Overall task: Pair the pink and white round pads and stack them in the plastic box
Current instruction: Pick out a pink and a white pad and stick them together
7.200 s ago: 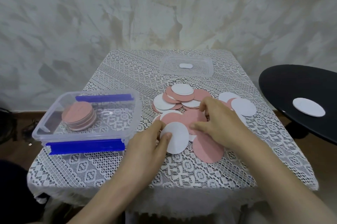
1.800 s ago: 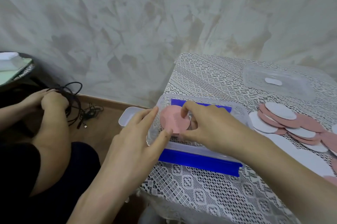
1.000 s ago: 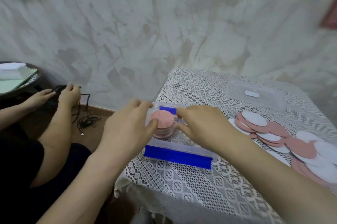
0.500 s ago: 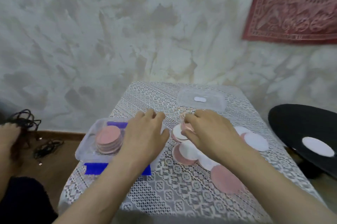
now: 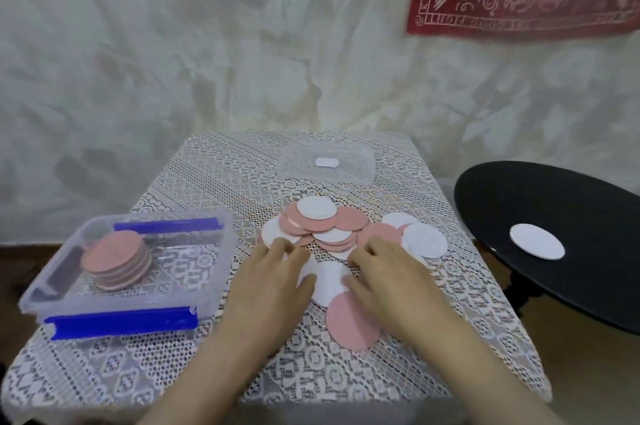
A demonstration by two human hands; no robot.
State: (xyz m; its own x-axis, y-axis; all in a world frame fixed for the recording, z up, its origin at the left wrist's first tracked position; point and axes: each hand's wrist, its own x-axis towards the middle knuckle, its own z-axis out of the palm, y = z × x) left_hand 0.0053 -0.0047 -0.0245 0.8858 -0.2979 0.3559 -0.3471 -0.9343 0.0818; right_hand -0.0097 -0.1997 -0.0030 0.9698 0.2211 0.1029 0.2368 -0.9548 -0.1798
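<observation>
- The left hand (image 5: 273,289) lies flat with its fingers straight. The fingertips rest on the near rim of the pile (image 5: 325,227) and the thumb touches a white pad (image 5: 329,282).
- The right hand (image 5: 391,282) is just beside it, apart from it. Its fingers bend down onto the pile and its thumb is on the same white pad. I cannot tell whether it pinches anything.
- A pink pad (image 5: 349,324) lies partly under the right hand, overlapping the white pad's near side.
- The pile of mixed pink and white pads fills the middle of the counter (image 5: 242,372) and spreads toward the right edge.
- The box (image 5: 221,251) stands open at the left edge. It holds a stack (image 5: 116,260) with pink on top.
- The clear lid (image 5: 353,168) lies by the far edge.
- Past the right edge, a black table (image 5: 571,203) carries a spare pad (image 5: 536,241).
</observation>
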